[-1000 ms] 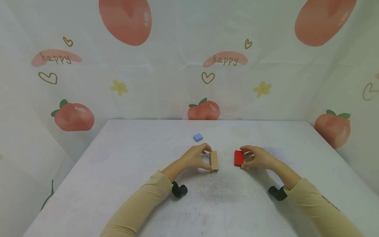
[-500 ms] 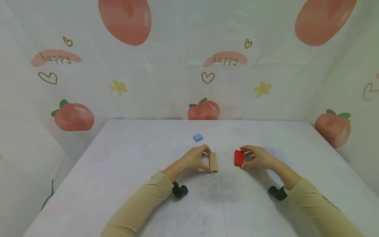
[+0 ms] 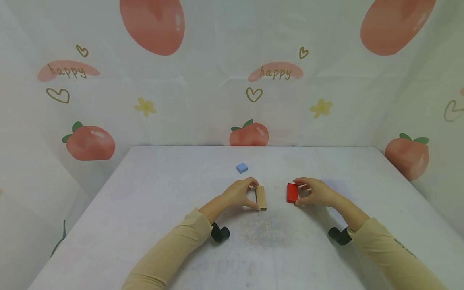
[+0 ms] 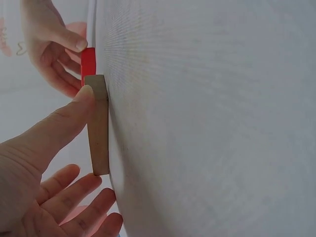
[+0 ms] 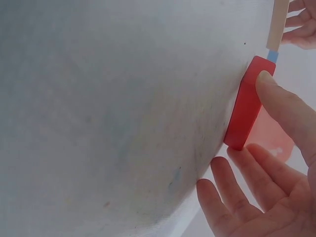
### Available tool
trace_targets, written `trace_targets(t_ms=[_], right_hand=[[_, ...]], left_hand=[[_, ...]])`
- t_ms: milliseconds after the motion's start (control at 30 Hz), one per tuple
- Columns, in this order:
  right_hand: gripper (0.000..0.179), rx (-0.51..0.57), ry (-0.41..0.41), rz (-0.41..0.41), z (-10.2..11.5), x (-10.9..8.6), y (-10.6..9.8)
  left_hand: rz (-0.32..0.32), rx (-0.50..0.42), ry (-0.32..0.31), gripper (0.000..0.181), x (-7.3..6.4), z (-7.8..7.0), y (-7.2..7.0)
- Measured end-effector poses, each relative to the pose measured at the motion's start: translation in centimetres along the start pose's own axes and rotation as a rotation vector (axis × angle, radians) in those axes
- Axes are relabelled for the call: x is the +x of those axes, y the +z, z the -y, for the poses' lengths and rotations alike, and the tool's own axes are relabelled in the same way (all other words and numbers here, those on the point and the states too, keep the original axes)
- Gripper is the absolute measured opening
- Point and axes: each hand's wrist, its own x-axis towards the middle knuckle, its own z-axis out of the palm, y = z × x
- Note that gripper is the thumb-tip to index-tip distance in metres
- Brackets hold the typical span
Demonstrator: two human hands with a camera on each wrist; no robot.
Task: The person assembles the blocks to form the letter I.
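Note:
My left hand [image 3: 237,194] pinches a tan wooden block [image 3: 261,198] by its two ends, thumb at the near end and fingertips at the far one. In the left wrist view this wooden block [image 4: 98,128] sits right at the table surface. To its right, my right hand [image 3: 315,193] pinches a red block [image 3: 292,193] the same way, thumb near and fingers far. The right wrist view shows the red block [image 5: 247,106] between thumb and fingertips, low on the table. A gap of bare table separates the two blocks.
A small light-blue block [image 3: 242,168] lies on the white table [image 3: 174,177] beyond my left hand. A patterned cloth [image 3: 203,100] hangs behind the table and at its sides. Black wrist cameras [image 3: 220,233] sit at both cuffs.
The tan block in my left hand has shifted very slightly left and toward me since a second ago. My right hand and the red block have stayed in place.

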Motion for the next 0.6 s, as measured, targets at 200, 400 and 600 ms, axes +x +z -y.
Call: trace_targets(t_ms=[200,400,600], right_hand=[[0.066,-0.002,-0.006,-0.001,-0.11,0.0,-0.05],[0.07,-0.001,0.007,-0.005,-0.08,0.06,-0.04],[0.068,0.004,0.001,-0.015,-0.24,0.04,0.04]], left_hand=[[0.006,-0.006,0.035,0.067,-0.01,0.3,-0.11],[0.015,-0.026,0.053,0.067,-0.07,0.62,-0.21],[0.016,-0.012,0.05,0.066,-0.15,0.6,-0.18]])
